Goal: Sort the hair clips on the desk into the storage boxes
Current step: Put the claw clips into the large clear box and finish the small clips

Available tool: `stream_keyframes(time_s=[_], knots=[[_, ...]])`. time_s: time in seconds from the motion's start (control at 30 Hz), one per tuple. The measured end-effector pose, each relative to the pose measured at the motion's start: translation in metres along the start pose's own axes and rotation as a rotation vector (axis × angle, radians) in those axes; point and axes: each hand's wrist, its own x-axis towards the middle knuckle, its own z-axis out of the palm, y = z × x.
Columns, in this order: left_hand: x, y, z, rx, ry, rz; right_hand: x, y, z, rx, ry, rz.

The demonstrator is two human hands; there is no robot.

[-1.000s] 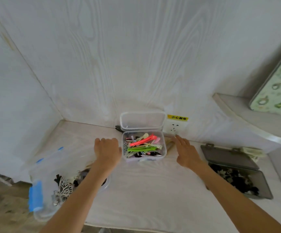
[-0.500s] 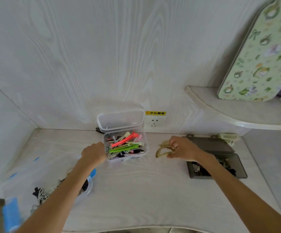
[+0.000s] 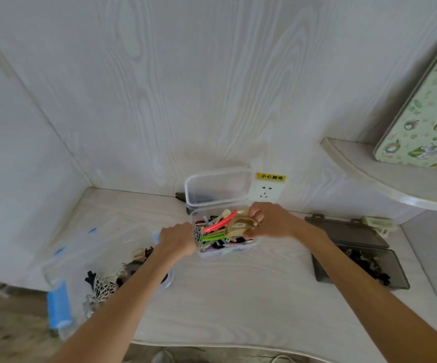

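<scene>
A small clear storage box (image 3: pixel 226 251) with its lid (image 3: pixel 218 188) raised stands at the back of the desk, full of coloured hair clips, pink and green among them. My right hand (image 3: pixel 269 221) holds an olive-tan claw clip (image 3: pixel 239 225) over the box's right side. My left hand (image 3: pixel 178 238) is curled against the box's left wall. At the left a large clear bin (image 3: pixel 107 260) with blue latches holds black and white clips. At the right sits a dark grey box (image 3: pixel 364 268) with dark clips inside, its lid open behind it.
A wall socket (image 3: pixel 264 192) with a yellow warning label is behind the small box. A pale clip (image 3: pixel 378 224) lies by the dark lid. A shelf (image 3: pixel 384 179) at the right carries a green patterned board (image 3: pixel 426 119). The desk's front edge (image 3: pixel 238 345) is near me.
My right hand picked up the olive-tan clip from the desk right of the box and carried it left over the small clear box. My left hand stayed at the box's left side.
</scene>
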Motion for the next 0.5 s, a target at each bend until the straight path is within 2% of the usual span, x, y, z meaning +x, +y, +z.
stream_keyframes(time_s=[0.1, 0.27, 0.33, 0.4, 0.43, 0.5], knots=[[-0.002, -0.003, 0.001, 0.014, 0.003, 0.006, -0.001, 0.002, 0.003, -0.067, -0.033, 0.021], [0.002, 0.0, -0.007, 0.025, -0.034, 0.116, -0.002, 0.006, 0.008, -0.09, 0.028, 0.062], [0.01, -0.004, -0.013, -0.11, -0.138, 0.152, -0.003, 0.008, 0.01, -0.058, 0.113, 0.101], [0.022, -0.014, -0.021, -0.365, -0.212, 0.122, -0.006, 0.009, 0.015, -0.025, 0.216, 0.122], [0.03, -0.019, -0.025, -0.455, -0.146, 0.063, -0.006, 0.009, 0.017, -0.023, 0.261, 0.12], [0.049, -0.028, -0.034, -0.432, 0.096, -0.069, -0.005, 0.006, 0.021, -0.048, 0.334, 0.102]])
